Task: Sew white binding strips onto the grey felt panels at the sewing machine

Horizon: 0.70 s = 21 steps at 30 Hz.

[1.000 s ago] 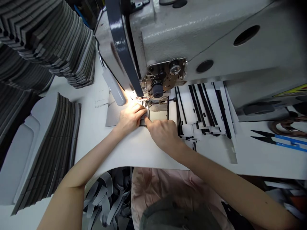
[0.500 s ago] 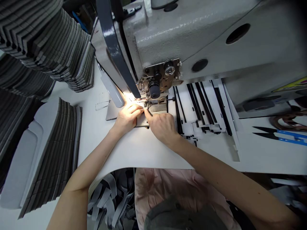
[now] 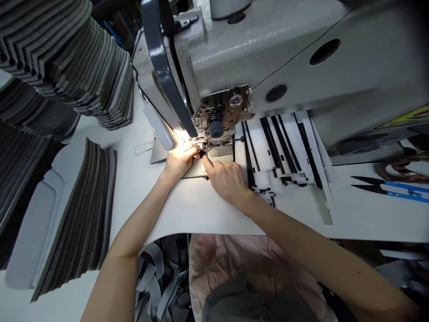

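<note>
The left hand (image 3: 181,160) lies over the grey piece (image 3: 158,153) at the needle end of the sewing machine (image 3: 288,53), its fingers bent and close together near the needle; whether they pinch the piece or only press on it cannot be told. Part of the grey piece shows flat on the left of this hand, and the rest is hidden under it. The right hand (image 3: 226,179) is beside the metal plate (image 3: 196,171), index finger reaching forward to near the left fingertips, the other fingers curled in. Its thumb is hidden, and whether it holds anything cannot be told.

A slim lamp (image 3: 160,129) lights the spot from just above the left hand. To the right of the plate, white sheets with black strips (image 3: 279,152) lie on the desk (image 3: 208,210), partly under the machine arm. Farther right are snips with blue handles (image 3: 398,188), just beside a brown ring-shaped thing (image 3: 385,172). On the left stand a tall grey stack (image 3: 83,67) and a lower grey stack (image 3: 80,214). Loose grey strips (image 3: 157,281) lie below the desk edge.
</note>
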Each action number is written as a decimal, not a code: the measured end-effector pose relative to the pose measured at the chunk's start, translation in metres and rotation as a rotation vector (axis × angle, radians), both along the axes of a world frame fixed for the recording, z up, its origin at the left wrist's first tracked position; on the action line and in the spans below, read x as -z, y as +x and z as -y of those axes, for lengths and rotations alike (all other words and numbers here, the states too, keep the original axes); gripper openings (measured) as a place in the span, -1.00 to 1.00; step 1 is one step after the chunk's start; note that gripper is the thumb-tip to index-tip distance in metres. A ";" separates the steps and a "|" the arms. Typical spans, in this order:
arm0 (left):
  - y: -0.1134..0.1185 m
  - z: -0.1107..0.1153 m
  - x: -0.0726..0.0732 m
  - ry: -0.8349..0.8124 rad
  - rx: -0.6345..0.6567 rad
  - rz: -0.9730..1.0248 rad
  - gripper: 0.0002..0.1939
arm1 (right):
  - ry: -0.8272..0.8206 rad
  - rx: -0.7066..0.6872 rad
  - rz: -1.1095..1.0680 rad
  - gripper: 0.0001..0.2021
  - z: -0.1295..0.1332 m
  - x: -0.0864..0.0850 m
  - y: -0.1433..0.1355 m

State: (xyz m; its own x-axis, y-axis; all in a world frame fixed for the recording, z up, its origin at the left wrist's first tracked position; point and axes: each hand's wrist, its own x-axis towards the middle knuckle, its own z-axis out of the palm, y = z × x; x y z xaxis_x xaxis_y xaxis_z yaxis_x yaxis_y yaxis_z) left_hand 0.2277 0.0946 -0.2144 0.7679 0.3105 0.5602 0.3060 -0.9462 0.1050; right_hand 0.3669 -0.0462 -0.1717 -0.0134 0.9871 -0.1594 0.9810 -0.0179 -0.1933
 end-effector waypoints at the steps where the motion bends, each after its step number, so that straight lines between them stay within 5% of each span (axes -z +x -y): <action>1: 0.000 0.000 0.000 -0.004 0.006 0.006 -0.72 | 0.001 0.000 -0.001 -0.51 0.000 0.000 0.000; 21: 0.000 -0.002 0.000 0.015 -0.046 -0.046 -0.67 | 0.016 0.002 0.009 -0.50 0.002 0.003 -0.003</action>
